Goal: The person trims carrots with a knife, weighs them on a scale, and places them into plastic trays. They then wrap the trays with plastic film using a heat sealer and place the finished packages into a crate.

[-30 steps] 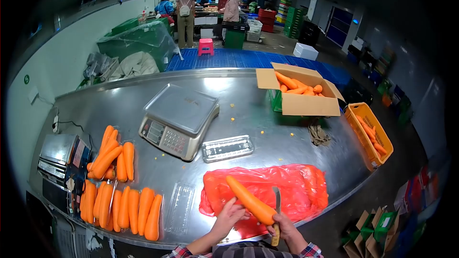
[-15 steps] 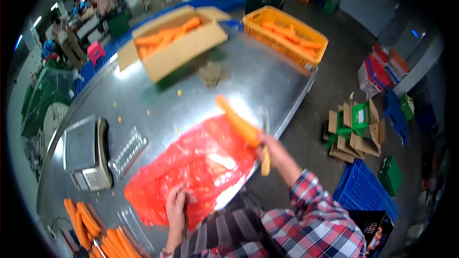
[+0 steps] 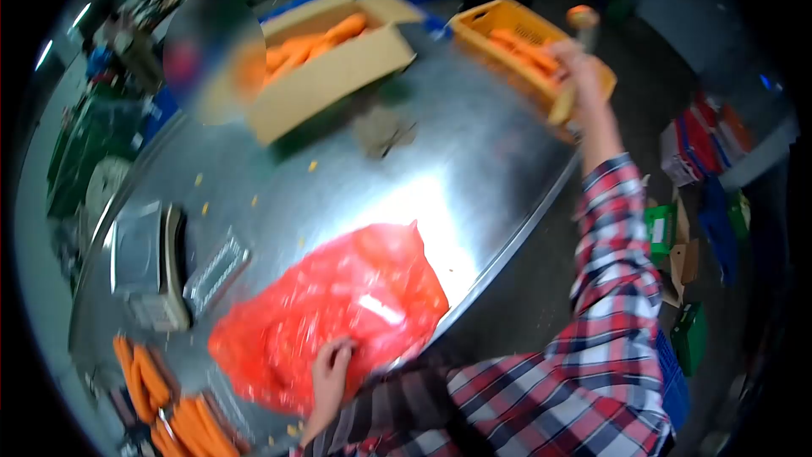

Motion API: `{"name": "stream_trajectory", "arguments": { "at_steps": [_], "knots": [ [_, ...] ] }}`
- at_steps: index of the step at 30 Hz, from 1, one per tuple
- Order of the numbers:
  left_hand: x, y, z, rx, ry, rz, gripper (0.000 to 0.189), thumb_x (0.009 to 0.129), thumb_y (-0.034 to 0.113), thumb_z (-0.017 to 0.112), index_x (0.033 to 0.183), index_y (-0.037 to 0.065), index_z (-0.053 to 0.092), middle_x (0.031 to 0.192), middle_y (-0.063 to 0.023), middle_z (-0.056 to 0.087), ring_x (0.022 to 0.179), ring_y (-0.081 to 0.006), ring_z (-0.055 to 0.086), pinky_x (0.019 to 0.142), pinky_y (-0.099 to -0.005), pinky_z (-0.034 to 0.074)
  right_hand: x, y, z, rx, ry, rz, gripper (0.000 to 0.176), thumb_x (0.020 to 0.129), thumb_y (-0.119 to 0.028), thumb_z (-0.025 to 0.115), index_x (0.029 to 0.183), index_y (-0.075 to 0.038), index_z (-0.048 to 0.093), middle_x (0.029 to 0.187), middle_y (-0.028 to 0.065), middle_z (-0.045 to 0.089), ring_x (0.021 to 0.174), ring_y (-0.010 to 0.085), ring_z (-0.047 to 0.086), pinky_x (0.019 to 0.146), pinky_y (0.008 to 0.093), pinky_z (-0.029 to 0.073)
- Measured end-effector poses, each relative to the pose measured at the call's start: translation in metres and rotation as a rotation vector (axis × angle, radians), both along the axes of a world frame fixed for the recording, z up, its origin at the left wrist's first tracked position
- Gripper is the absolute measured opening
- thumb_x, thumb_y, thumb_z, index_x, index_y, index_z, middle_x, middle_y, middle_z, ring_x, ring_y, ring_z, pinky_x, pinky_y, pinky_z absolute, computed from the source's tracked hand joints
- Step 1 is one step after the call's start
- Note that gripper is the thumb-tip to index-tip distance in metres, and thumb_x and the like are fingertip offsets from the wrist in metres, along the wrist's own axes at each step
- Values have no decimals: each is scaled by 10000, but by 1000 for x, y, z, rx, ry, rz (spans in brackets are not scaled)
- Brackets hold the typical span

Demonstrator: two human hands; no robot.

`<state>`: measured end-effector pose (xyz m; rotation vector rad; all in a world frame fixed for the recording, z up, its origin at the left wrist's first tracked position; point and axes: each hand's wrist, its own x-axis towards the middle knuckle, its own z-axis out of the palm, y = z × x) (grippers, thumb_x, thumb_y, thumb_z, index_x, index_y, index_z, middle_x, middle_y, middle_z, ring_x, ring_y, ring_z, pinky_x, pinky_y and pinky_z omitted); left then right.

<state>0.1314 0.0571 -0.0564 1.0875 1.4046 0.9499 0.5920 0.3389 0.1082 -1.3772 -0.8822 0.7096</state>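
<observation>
My left hand point(image 3: 331, 371) rests at the near edge of a crumpled red plastic bag point(image 3: 372, 283), its fingers loosely apart. Far to the right, my right hand point(image 3: 577, 72) reaches over the orange plastic crate point(image 3: 533, 74). It is closed around a knife with a pale wooden handle point(image 3: 562, 107). Beyond the fingers an orange, rounded end point(image 3: 582, 13) shows, probably a carrot; blur hides whether the hand grips it. Several carrots point(image 3: 518, 46) lie inside the crate.
A cardboard box point(image 3: 330, 89) of carrots stands at the table's back. To the left are a weighing scale point(image 3: 142, 245) and a clear plastic strip point(image 3: 217, 271). More carrots point(image 3: 199, 427) lie near left. The metal table's edge point(image 3: 516, 241) runs along the right.
My right hand has moved away from the bag, forward and right to the crate, carrying the knife. The large carrot it held over the bag has gone from there. My left hand stays at the bag.
</observation>
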Motion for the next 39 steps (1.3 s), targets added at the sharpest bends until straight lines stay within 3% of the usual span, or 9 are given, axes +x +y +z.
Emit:
{"name": "stream_trajectory", "arguments": {
  "at_steps": [5, 8, 13, 18, 26, 29, 31, 35, 39],
  "knots": [
    [24, 26, -27, 404, 412, -391, 239, 813, 86, 613, 1036, 2, 604, 1017, -150, 605, 960, -296, 570, 851, -352, 454, -104, -61, -87, -488, -214, 532, 238, 830, -272, 623, 914, -50, 626, 771, 28, 597, 545, 94, 536, 449, 246, 420],
    [35, 40, -33, 460, 580, -539, 264, 787, 92, 628, 1039, 15, 613, 1040, -156, 596, 967, -330, 559, 860, -382, 453, -162, -137, -149, -506, -521, 671, 542, 751, -377, 718, 1116, -26, 524, 1033, 206, 570, 977, 309, 569, 816, 367, 463],
    [45, 49, -49, 484, 576, -606, 268, 788, 54, 608, 1056, 42, 618, 1041, -145, 588, 996, -331, 539, 873, -384, 447, -207, -204, -184, -472, -765, 752, 721, 757, -436, 679, 1267, -33, 368, 1197, 241, 425, 918, 383, 573, 763, 415, 481],
    [53, 63, -59, 679, 573, -613, 364, 738, -1, 575, 1099, 39, 591, 1066, -149, 570, 989, -331, 535, 863, -394, 450, -202, -195, -215, -368, -547, 549, 287, 838, -293, 570, 869, -8, 551, 787, 160, 588, 758, 322, 602, 678, 381, 474],
    [63, 114, -57, 771, 1039, -963, 229, 768, 155, 511, 936, 47, 623, 949, -114, 596, 943, -268, 562, 825, -390, 446, -178, -203, -207, -456, -599, 502, 326, 808, -274, 593, 761, 48, 584, 664, 198, 601, 609, 309, 611, 583, 375, 478],
    [66, 131, -84, 822, 1066, -975, 208, 769, 162, 509, 892, 56, 639, 916, -100, 615, 943, -252, 571, 824, -382, 446, -166, -210, -248, -588, -150, 367, 243, 776, -197, 651, 760, 37, 587, 636, 138, 600, 593, 276, 597, 580, 350, 475],
    [66, 137, -88, 886, 1059, -967, 201, 782, 166, 499, 878, 61, 642, 900, -100, 619, 939, -252, 578, 815, -382, 451, -139, -207, -379, -224, -464, 439, 250, 878, -257, 594, 902, -12, 548, 619, 23, 550, 410, 93, 409, 373, 259, 333],
    [60, 145, -78, 726, 890, -963, 223, 838, 176, 461, 950, 72, 622, 875, -121, 612, 924, -271, 587, 777, -392, 473, -170, -217, -282, -332, -632, 521, 389, 763, -295, 692, 889, 47, 552, 775, 220, 591, 741, 350, 578, 704, 412, 465],
    [38, 144, -61, 748, 1020, -1244, 298, 892, 186, 406, 1141, 96, 542, 916, -166, 589, 919, -311, 581, 743, -408, 491, -169, -212, -274, -60, -715, 476, 309, 823, -272, 637, 857, 26, 564, 695, 164, 602, 625, 297, 582, 572, 389, 468]
  ]
}}
